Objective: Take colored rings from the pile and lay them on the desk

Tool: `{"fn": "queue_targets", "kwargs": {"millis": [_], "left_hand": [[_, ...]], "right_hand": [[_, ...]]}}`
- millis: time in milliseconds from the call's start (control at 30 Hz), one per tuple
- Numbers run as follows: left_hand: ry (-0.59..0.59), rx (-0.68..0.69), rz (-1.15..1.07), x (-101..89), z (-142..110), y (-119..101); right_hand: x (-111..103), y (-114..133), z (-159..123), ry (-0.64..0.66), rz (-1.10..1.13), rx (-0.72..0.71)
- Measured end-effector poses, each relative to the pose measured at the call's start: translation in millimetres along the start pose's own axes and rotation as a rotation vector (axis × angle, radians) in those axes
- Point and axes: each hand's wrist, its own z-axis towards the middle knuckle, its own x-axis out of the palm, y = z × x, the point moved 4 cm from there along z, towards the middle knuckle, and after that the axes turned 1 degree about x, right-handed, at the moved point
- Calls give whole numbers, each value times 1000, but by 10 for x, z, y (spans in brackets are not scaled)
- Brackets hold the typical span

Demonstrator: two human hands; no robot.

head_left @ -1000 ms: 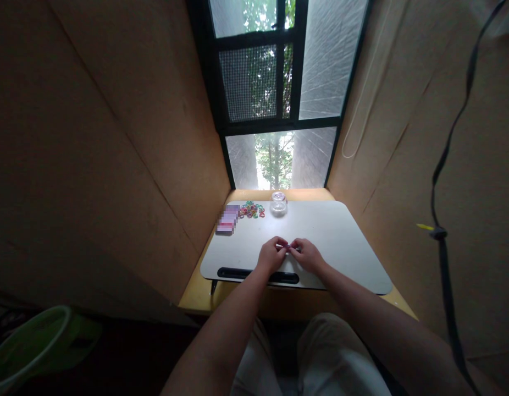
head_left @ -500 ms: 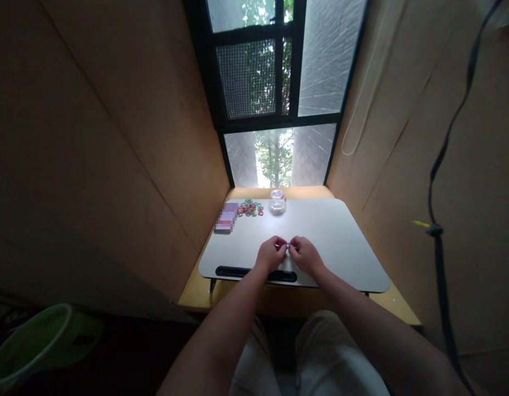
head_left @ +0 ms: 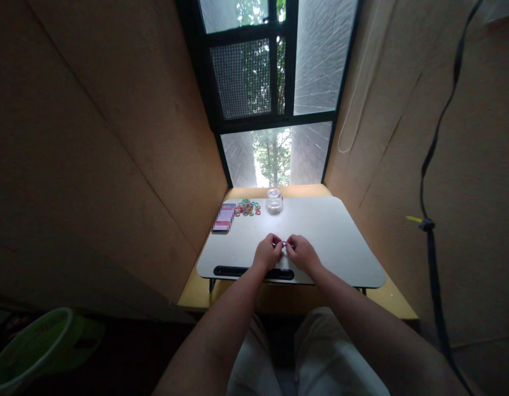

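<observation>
Above the white lap table (head_left: 337, 242), near its front edge, both my hands meet with fingertips pinched. My left hand (head_left: 269, 252) is closed on one end of a small, thin purplish band (head_left: 284, 243). Its other end sits between the fingers of my right hand (head_left: 302, 253), which is closed too. Only a short stretch of the band shows; my fingers cover the rest. Farther back lies a pile of small coloured rings (head_left: 248, 208). To the right of the pile stands a clear round container (head_left: 274, 205), with a round lid-like piece (head_left: 275, 193) behind it.
A phone-like flat object (head_left: 223, 218), blurred out, lies at the table's left edge. A black slot (head_left: 233, 271) runs along the front. Brown walls close in on both sides, with a window (head_left: 275, 157) ahead. A dark strap (head_left: 431, 275) hangs right; a green basket (head_left: 32, 346) stands lower left.
My hands have parted very slightly, and more of the thin band shows between them. The whole view has shifted a little; the things on the table have stayed put.
</observation>
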Motion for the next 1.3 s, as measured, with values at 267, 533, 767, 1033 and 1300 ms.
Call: {"fn": "queue_targets", "kwargs": {"millis": [267, 533, 767, 1033, 1300], "left_hand": [[-4, -14, -16, 11, 3, 2], [-50, 19, 35, -4, 22, 18], [-41, -6, 25, -13, 4, -21], [5, 0, 0, -3, -14, -50], [45, 40, 11, 13, -13, -73]], "right_hand": [[-35, 49, -18, 7, 63, -44], [-7, 35, -30, 15, 30, -73], [-5, -5, -41, 0, 38, -27], [32, -69, -20, -15, 41, 16], [17, -65, -15, -19, 34, 35]]}}
